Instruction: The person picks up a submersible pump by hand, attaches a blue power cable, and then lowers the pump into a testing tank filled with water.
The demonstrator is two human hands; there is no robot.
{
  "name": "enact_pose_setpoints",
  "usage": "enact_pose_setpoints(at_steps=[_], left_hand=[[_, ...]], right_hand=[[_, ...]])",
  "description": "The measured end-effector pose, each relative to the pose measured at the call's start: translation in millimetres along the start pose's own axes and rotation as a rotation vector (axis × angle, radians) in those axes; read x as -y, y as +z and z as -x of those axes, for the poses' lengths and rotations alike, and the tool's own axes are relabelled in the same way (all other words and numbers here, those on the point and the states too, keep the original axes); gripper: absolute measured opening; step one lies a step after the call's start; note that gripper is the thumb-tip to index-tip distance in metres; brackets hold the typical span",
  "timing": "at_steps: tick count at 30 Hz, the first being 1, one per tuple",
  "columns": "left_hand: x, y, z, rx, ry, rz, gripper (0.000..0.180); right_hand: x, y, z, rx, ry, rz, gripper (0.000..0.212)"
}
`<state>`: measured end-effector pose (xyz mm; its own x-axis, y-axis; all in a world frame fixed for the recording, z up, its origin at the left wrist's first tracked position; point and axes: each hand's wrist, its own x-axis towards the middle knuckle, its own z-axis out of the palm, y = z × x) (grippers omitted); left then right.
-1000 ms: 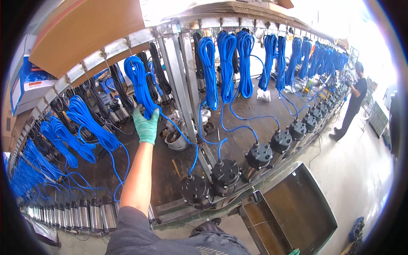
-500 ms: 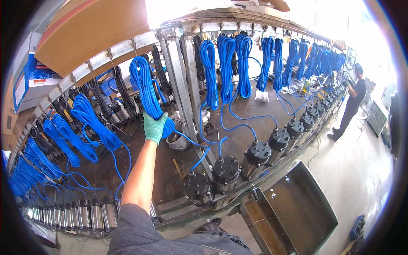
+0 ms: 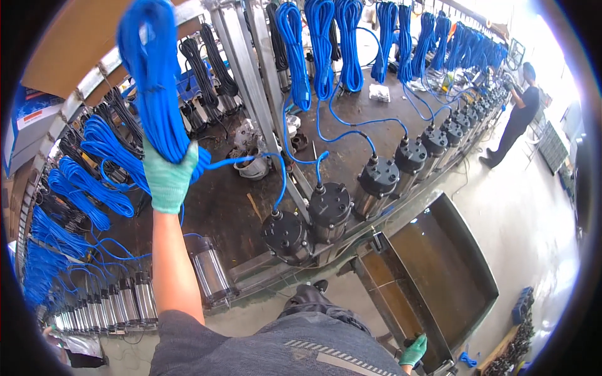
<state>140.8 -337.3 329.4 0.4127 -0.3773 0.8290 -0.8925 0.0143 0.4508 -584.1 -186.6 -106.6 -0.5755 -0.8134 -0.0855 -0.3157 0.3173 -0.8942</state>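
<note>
My left hand (image 3: 169, 175), in a light green glove, is closed round the lower part of a thick coil of blue cable (image 3: 153, 81), held up at the upper left. From the coil, a blue lead runs right and bends down to the black cap of the nearest steel cylindrical pump (image 3: 285, 235). A second capped pump (image 3: 329, 210) stands beside it. At the lower right, my right hand (image 3: 414, 351), also gloved in green, is closed at the edge of a metal trough (image 3: 401, 276). A small dark thing shows at its fingers, too hidden to name.
Blue cable coils (image 3: 320, 50) hang in a row from the rack, whose metal post (image 3: 241, 81) rises near the middle. More pumps (image 3: 125, 301) line the bench edge. A grey bowl-like part (image 3: 253, 166) sits on the bench. Another person (image 3: 523, 116) stands at the far right.
My left hand has lifted the blue cable coil up and left, nearer to me. My right hand has come into view at the lower right. The view has shifted and turned slightly.
</note>
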Motion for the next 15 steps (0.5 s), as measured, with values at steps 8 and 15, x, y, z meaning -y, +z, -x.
enact_pose_setpoints(at_steps=[8,15], left_hand=[[50.8,6.4,97.1,0.665,-0.257,-0.497,0.052],[60.1,53.0,126.8,1.21,-0.297,-0.554,0.056]], right_hand=[[24.6,9.7,-1.3,-0.003,0.13,-0.124,0.044],[17.4,1.8,9.5,-0.03,0.122,-0.154,0.044]])
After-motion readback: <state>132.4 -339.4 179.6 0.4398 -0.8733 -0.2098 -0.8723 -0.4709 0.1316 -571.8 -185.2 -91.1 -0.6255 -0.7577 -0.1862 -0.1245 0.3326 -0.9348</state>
